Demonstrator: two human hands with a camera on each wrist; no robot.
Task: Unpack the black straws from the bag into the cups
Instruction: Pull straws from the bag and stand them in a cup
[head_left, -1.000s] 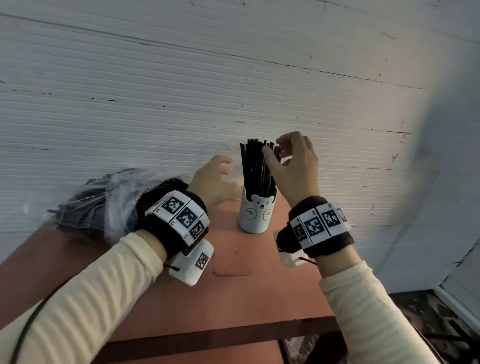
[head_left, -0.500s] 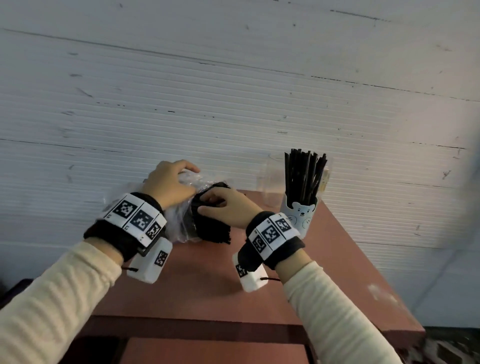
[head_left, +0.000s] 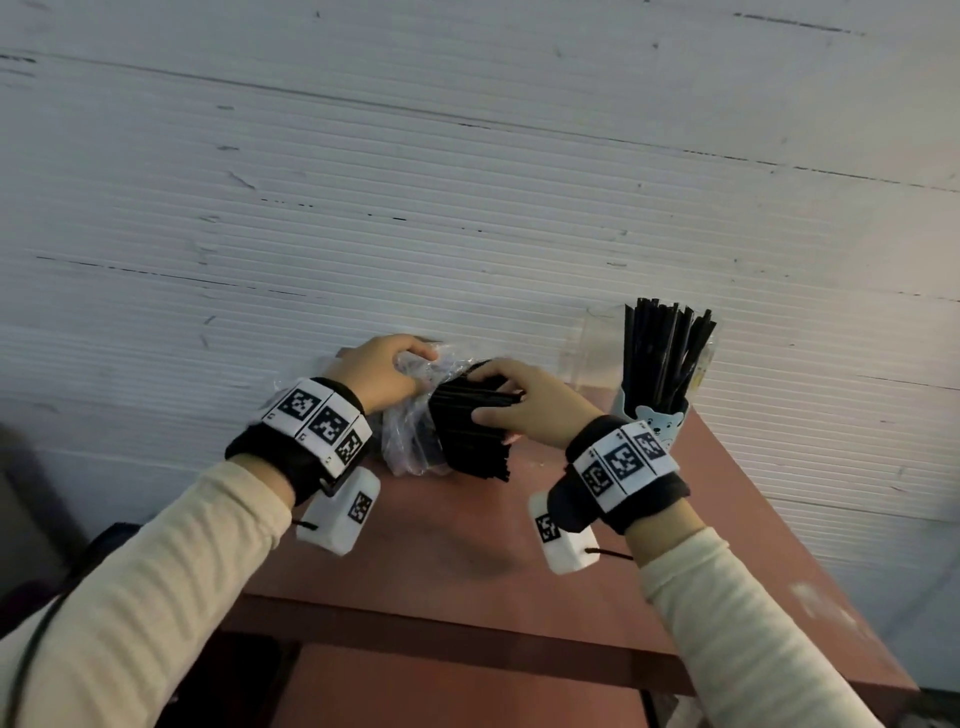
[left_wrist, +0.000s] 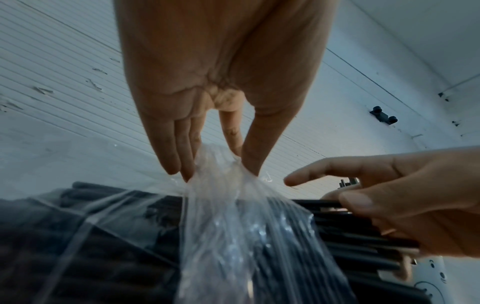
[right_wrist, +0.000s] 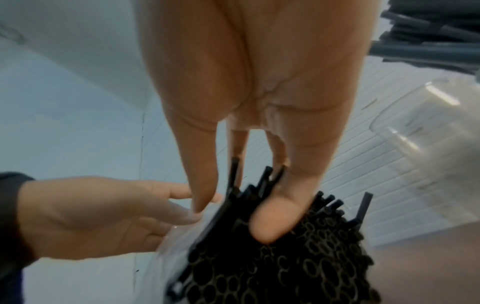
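White ribbed wall behind a reddish-brown table (head_left: 467, 561). Both hands have left the cup and moved left to the bag since a second ago, so one batch is delivered and the next grab is starting.

Left: left hand (head_left: 376, 376), knuckles up, pinches a gathered fold of the clear plastic bag (head_left: 410, 441) between fingertips and thumb, lifting it taut.

Centre: right hand (head_left: 524, 405) reaches across, thumb pressed on the open ends, fingers curled over a clump of black straws (head_left: 470, 436) jutting from the bag mouth. The bag lies on the table against the wall, still well stocked.

Right: bear-face cup (head_left: 657, 423) stands packed with upright straws; just behind it, a clear cup (head_left: 597, 348) looks empty, probably the next target.
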